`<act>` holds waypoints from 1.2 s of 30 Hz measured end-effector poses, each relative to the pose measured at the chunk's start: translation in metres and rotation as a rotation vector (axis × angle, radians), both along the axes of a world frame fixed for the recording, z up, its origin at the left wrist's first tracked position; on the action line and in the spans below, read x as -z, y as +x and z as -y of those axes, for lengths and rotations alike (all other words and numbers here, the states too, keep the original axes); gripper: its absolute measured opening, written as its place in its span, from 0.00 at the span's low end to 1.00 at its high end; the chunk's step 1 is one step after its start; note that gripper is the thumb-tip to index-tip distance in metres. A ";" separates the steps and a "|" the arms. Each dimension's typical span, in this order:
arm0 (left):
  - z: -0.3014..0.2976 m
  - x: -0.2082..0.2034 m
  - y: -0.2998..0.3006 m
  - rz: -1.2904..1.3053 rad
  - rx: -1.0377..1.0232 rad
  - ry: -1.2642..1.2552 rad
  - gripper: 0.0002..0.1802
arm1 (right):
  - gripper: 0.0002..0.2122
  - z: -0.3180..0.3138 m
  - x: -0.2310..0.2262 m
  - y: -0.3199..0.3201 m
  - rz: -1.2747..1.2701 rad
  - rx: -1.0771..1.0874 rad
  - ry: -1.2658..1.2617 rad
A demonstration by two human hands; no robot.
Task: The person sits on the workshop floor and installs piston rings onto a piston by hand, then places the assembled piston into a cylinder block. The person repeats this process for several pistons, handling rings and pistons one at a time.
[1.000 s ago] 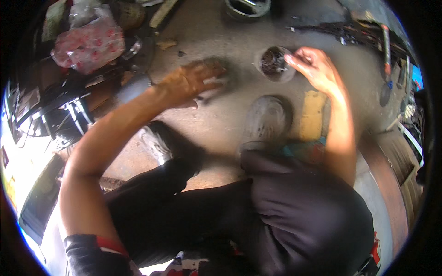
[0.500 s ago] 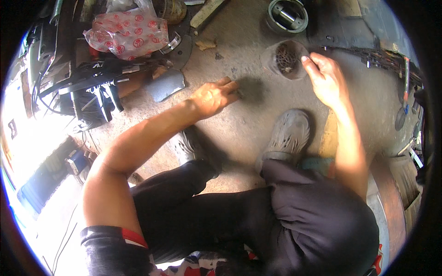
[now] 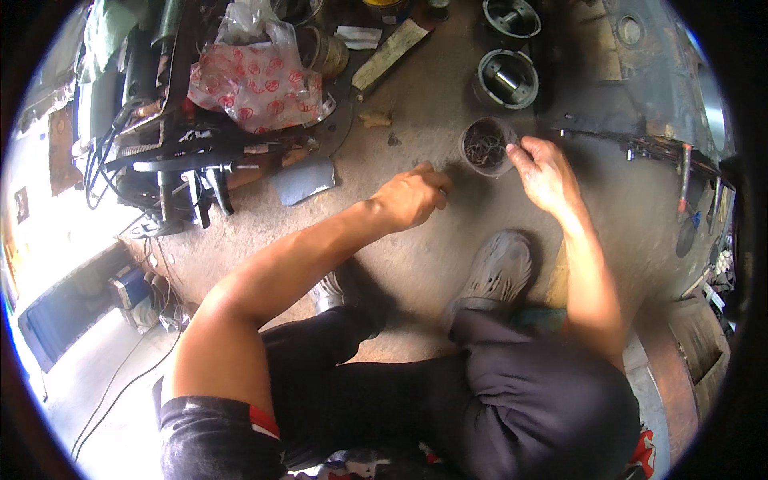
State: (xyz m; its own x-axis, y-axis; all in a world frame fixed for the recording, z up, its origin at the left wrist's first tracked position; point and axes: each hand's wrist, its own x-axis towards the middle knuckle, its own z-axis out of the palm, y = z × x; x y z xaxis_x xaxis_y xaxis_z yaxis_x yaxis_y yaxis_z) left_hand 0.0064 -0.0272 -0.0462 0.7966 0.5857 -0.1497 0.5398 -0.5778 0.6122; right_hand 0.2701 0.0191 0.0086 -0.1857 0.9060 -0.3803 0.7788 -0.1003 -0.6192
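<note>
My right hand (image 3: pixel 546 172) pinches the rim of a small clear plastic cup (image 3: pixel 509 165), thumb over the edge. Inside lie many thin, dark, curled wire-like pieces (image 3: pixel 484 146), too tangled to make out singly. To the left of the cup and a little nearer to me, my left hand (image 3: pixel 412 197) hovers over the floor. Its fingers are curled together, and whatever they hold is hidden. Beyond the cup stand two round metal pistons (image 3: pixel 506 78), each with a pin across its hollow.
At the left are a plastic bag with red prints (image 3: pixel 260 88), a grey metal plate (image 3: pixel 305 181) and dark machine parts (image 3: pixel 176 160). A wooden strip (image 3: pixel 390 56) lies at the back. A large dark metal panel (image 3: pixel 584 104) borders the right. My grey clogs (image 3: pixel 500 268) rest on the concrete floor.
The view has shifted, so the floor things sit lower in the picture. My left hand has moved right, closer to the cup. The cup has tipped more upright in my right hand.
</note>
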 end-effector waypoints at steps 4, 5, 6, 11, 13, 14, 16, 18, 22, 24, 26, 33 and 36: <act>-0.019 -0.039 0.010 0.464 -0.176 -0.025 0.12 | 0.19 0.003 0.003 0.002 -0.039 0.054 0.009; -0.026 -0.050 0.017 0.491 -0.177 0.007 0.13 | 0.19 0.004 0.003 0.003 -0.072 0.043 0.039; -0.032 -0.061 0.023 0.515 -0.181 0.041 0.14 | 0.17 0.003 0.003 0.002 -0.065 0.033 0.032; -0.058 -0.085 0.048 0.413 -0.138 0.204 0.12 | 0.17 0.005 0.000 0.000 -0.132 0.074 -0.003; -0.058 -0.083 0.049 0.325 -0.126 0.201 0.13 | 0.17 0.006 -0.003 -0.002 -0.142 0.074 -0.001; -0.056 -0.081 0.049 0.287 -0.116 0.205 0.13 | 0.16 0.006 -0.004 -0.005 -0.153 0.064 -0.007; -0.052 -0.078 0.046 0.205 -0.081 0.266 0.17 | 0.16 0.006 -0.006 -0.012 -0.108 0.066 -0.018; -0.045 -0.082 0.037 0.150 -0.078 0.274 0.18 | 0.16 0.004 -0.008 -0.024 -0.114 0.065 -0.047; -0.028 -0.112 0.009 0.035 -0.114 0.392 0.19 | 0.18 -0.007 -0.009 -0.066 -0.181 0.014 0.033; -0.022 -0.132 -0.013 -0.033 -0.089 0.356 0.19 | 0.18 -0.015 -0.007 -0.087 -0.146 -0.060 0.075; -0.014 -0.153 -0.033 -0.037 -0.051 0.334 0.19 | 0.19 -0.024 -0.004 -0.108 -0.115 -0.093 0.147; 0.004 -0.214 -0.087 -0.089 -0.022 -0.024 0.13 | 0.26 -0.035 0.001 -0.126 -0.048 -0.153 0.058; -0.002 -0.226 -0.085 0.090 -0.078 -0.025 0.16 | 0.25 -0.029 0.002 -0.102 -0.095 -0.067 0.049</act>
